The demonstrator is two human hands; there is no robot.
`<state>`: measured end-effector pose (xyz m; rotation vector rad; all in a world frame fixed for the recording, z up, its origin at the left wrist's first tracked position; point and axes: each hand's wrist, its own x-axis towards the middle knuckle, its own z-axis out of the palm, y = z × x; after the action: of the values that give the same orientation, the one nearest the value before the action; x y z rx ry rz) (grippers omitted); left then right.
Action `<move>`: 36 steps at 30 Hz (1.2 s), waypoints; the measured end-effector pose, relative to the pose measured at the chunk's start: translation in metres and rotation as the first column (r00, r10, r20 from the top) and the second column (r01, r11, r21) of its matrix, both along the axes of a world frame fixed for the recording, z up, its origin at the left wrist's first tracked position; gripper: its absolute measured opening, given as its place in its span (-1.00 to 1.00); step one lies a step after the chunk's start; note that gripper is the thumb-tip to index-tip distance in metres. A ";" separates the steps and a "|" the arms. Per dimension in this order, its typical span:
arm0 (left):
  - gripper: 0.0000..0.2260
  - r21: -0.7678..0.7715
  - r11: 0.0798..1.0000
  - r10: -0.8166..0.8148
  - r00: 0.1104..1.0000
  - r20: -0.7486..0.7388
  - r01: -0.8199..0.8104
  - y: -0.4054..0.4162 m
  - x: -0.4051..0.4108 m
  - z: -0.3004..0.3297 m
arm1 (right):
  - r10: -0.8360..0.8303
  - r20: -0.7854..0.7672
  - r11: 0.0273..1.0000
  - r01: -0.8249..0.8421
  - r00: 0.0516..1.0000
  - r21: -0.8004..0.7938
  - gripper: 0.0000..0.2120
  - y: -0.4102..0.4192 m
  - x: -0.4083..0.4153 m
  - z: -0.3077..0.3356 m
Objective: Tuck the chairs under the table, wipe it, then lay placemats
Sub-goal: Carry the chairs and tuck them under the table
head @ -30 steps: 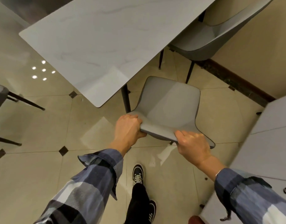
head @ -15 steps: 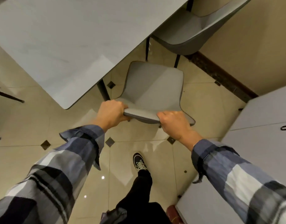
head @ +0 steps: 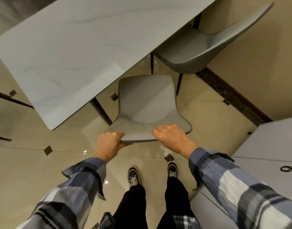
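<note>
Both of my hands are gripping the top edge of the grey chair (head: 147, 104) backrest: my left hand (head: 109, 146) is curling round its left corner with the thumb underneath, and my right hand (head: 172, 138) is wrapping over the edge toward the right corner, fingers folding onto the front face. Compared with a second ago, I am holding the same edge in the same way, but the chair is now sitting squarer in front of me, its seat front is just reaching the table (head: 72, 52) edge instead of standing clear of it, and both of my shoes (head: 133, 176) are showing below my hands where only one was showing before.

Beyond my fingertips, the chair's legs are hiding under its seat, and I cannot tell how far the seat is going beneath the tabletop. Past my right hand, a second grey chair (head: 199, 52) is standing partly under the table's far side, its back cut off by the top of the view. Far out from my left hand, dark chair legs (head: 11, 100) are poking in from the edge, the rest out of sight.

Under everything, glossy beige floor tiles (head: 34, 171) with small dark diamond insets are reflecting ceiling lights. To the right of my right arm, a pale cabinet (head: 270, 142) with ring pulls is standing against a beige wall (head: 257, 71) with a dark skirting.
</note>
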<state>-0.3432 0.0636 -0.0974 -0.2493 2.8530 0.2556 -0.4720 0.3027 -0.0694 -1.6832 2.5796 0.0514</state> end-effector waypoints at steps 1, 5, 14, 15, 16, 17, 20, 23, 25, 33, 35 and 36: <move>-0.35 0.006 0.999 0.042 0.999 0.008 -0.042 0.005 -0.003 0.004 | 0.026 -0.002 1.000 -0.026 1.000 0.008 -0.75 -0.001 -0.012 -0.002; -0.30 -0.003 0.980 0.197 0.980 0.002 -0.197 0.022 -0.018 0.012 | 0.039 0.010 0.999 -0.039 0.999 -0.024 -0.66 -0.019 -0.066 0.000; -0.16 0.071 0.949 0.308 0.951 0.001 -0.308 0.044 -0.092 0.004 | 0.054 -0.052 0.955 -0.036 0.997 0.293 -0.92 -0.034 -0.162 0.001; -0.17 0.087 0.948 0.309 0.951 -0.006 -0.307 0.044 -0.091 0.004 | 0.052 -0.065 0.962 -0.033 0.997 0.272 -0.89 -0.032 -0.162 -0.004; -0.18 0.104 0.946 0.309 0.951 -0.008 -0.306 0.043 -0.093 0.000 | 0.062 -0.072 0.969 -0.043 0.995 0.242 -0.84 -0.032 -0.163 -0.008; -0.21 0.114 0.946 0.306 0.952 -0.011 -0.303 0.041 -0.093 -0.002 | 0.070 -0.080 0.979 -0.053 0.994 0.194 -0.80 -0.032 -0.164 -0.010; -0.32 0.129 0.954 0.275 0.961 -0.026 -0.270 0.039 -0.096 -0.007 | 0.095 -0.068 0.987 -0.085 0.993 0.136 -0.79 -0.032 -0.168 -0.007; -0.36 0.145 0.961 0.241 0.970 -0.032 -0.234 0.036 -0.096 -0.009 | 0.099 -0.061 0.988 -0.091 0.993 0.123 -0.80 -0.031 -0.167 -0.007; -0.37 0.158 0.960 0.237 0.971 -0.028 -0.230 0.035 -0.097 -0.006 | 0.100 -0.056 0.990 -0.094 0.993 0.103 -0.81 -0.032 -0.166 -0.006; -0.44 0.185 0.955 0.248 0.967 -0.060 -0.233 0.044 -0.080 -0.007 | 0.126 -0.024 0.988 -0.123 0.992 0.090 -0.75 -0.010 -0.147 -0.011; -0.49 0.182 0.956 0.245 0.968 -0.055 -0.231 0.041 -0.081 -0.006 | 0.126 -0.029 0.988 -0.123 0.992 0.090 -0.73 -0.010 -0.146 -0.008; -0.48 0.174 0.956 0.246 0.968 -0.044 -0.235 0.039 -0.084 -0.004 | 0.127 -0.038 0.988 -0.123 0.991 0.088 -0.72 -0.012 -0.148 -0.006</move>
<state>-0.4268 0.1021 -0.1012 -0.5643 2.8406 0.5595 -0.6201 0.2907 -0.0756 -1.8295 2.4598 0.2039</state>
